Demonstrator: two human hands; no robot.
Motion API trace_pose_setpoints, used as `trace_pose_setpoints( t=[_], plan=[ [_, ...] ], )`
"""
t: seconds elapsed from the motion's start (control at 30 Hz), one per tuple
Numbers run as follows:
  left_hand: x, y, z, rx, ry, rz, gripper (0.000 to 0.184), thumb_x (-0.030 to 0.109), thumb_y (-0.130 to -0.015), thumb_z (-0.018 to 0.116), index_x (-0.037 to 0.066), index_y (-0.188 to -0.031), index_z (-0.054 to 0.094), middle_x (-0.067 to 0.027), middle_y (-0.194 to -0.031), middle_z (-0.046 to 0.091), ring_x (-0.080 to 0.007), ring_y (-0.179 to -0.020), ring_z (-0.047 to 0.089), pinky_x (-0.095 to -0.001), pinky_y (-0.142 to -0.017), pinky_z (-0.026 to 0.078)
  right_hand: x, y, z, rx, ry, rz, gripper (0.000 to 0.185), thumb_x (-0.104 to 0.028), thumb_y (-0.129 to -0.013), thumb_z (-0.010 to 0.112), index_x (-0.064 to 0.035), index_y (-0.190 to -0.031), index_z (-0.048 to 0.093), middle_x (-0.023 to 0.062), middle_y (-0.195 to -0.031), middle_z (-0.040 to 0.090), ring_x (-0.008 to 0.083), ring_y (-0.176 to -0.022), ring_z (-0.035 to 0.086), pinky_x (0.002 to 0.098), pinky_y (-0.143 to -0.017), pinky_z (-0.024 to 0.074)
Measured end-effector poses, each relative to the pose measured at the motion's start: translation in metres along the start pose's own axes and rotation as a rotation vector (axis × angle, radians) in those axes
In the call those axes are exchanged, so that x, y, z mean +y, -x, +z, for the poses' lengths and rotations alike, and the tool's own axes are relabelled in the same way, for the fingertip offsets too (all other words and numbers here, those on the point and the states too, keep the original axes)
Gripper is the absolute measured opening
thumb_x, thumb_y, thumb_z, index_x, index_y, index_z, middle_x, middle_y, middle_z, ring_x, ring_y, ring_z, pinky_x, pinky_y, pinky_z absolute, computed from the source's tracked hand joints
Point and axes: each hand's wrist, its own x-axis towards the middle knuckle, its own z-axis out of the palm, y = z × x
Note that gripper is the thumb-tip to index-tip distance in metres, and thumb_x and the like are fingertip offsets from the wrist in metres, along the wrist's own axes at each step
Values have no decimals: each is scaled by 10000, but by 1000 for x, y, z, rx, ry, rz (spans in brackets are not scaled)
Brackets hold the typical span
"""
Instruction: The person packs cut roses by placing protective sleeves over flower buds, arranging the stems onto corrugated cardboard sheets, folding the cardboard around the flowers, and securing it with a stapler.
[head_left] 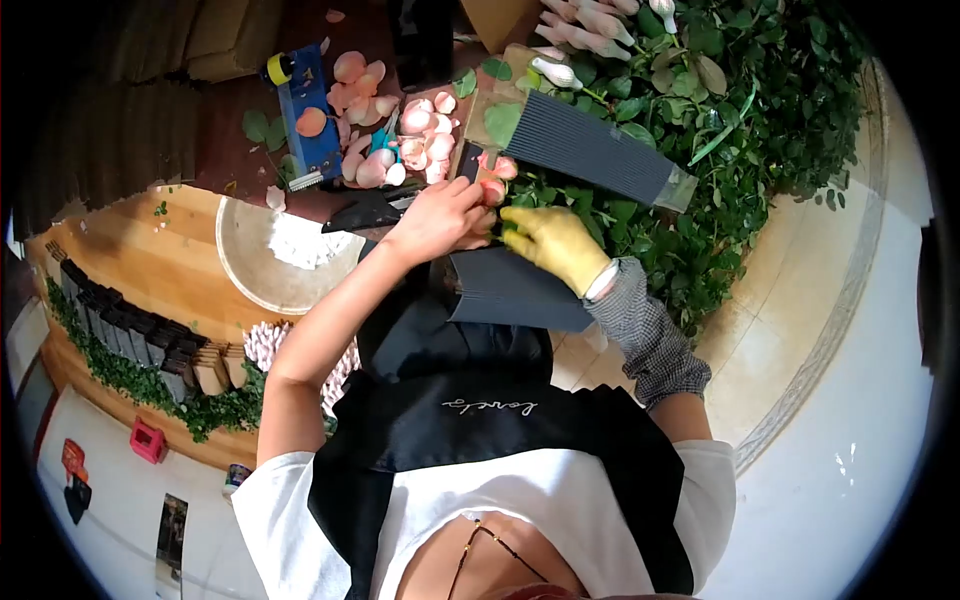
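Note:
My bare left hand [440, 217] is closed beside several pink roses [492, 190], its fingers curled; what they hold is hidden. My right hand [556, 247], in a yellow glove with a checked grey sleeve, faces it from the right. Its fingers are bent in toward the flower heads, and what they grip is too small to tell. Green rose leaves and stems [615, 215] lie just above the glove. Dark grey corrugated wrapping [590, 140] extends above these leaves, and another dark grey piece [515, 290] sits below both hands.
Loose pink petals [425, 135] and a blue tool [312, 115] lie at the upper left. A round basin [250, 255] holds white pieces. Leafy roses [730, 110] fill the upper right. Wrapped bunches [130, 325] line the left side. A pink box [148, 440] is at the lower left.

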Motion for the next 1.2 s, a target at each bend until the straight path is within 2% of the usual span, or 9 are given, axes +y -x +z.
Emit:
trace_pose_setpoints(
  t=[0.07,0.23,0.43,0.53,0.6,0.67,0.77,0.93,1.2],
  plan=[
    [3,2,0,-53,-44,-1,360,339,-739,779,64,-940,662,-55,-994,535,-246,-941,544,-363,-802,493,-2,-2,-5,245,-100,94,322,-305,-897,691,-89,-1136,682,169,-862,714,340,-752,689,440,-726,556],
    [5,-6,-2,-144,-29,-13,448,346,-740,793,92,-1078,645,-62,-1048,546,-266,-977,561,-390,-838,511,5,-19,15,163,238,61,177,-285,-937,624,-112,-935,664,95,-715,694,303,-678,685,433,-635,525],
    [13,-7,-8,-122,65,-110,490,312,-766,806,103,-1181,651,-49,-1142,589,-233,-899,647,-391,-769,553,21,-15,13,293,337,122,273,-305,-907,680,-82,-1065,681,105,-780,700,310,-705,680,437,-663,543],
    [12,-4,-8,8,709,-492,416,216,-847,801,37,-1194,656,-72,-1085,673,-183,-845,683,-345,-734,552,38,-17,12,196,248,157,280,-295,-901,701,-72,-1070,694,102,-831,693,304,-777,693,426,-698,565],
    [2,-4,-4,159,750,-686,369,133,-843,799,40,-1170,656,-56,-1044,686,-137,-748,587,-272,-684,493,45,-16,0,175,28,16,264,-304,-897,709,-79,-1036,702,96,-850,691,294,-789,692,424,-679,565],
    [-8,-4,3,409,288,-538,446,161,-816,826,9,-1193,643,-124,-1176,611,-266,-1003,604,-341,-886,493,47,-12,-1,163,20,-14,263,-310,-896,713,-103,-1058,712,89,-838,686,287,-773,688,420,-675,566],
    [0,-20,12,355,149,-588,600,333,-719,879,8,-1178,668,-202,-1329,506,-406,-1232,475,-487,-1051,403,46,-12,5,115,66,10,294,-312,-903,708,-109,-1115,710,89,-834,685,286,-760,683,414,-670,563],
    [8,-33,59,457,117,-729,480,312,-718,863,20,-1071,720,-243,-1421,447,-409,-1376,366,-495,-1112,354,37,-11,1,187,43,46,249,-276,-919,676,-83,-1075,695,128,-806,692,340,-740,679,449,-680,560],
    [8,-26,59,411,131,-724,449,276,-702,869,39,-1064,750,-236,-1493,410,-419,-1380,382,-483,-1125,359,11,-20,-12,472,-267,47,202,-183,-908,697,-92,-1087,715,188,-926,715,387,-831,686,437,-729,559]
  ],
)
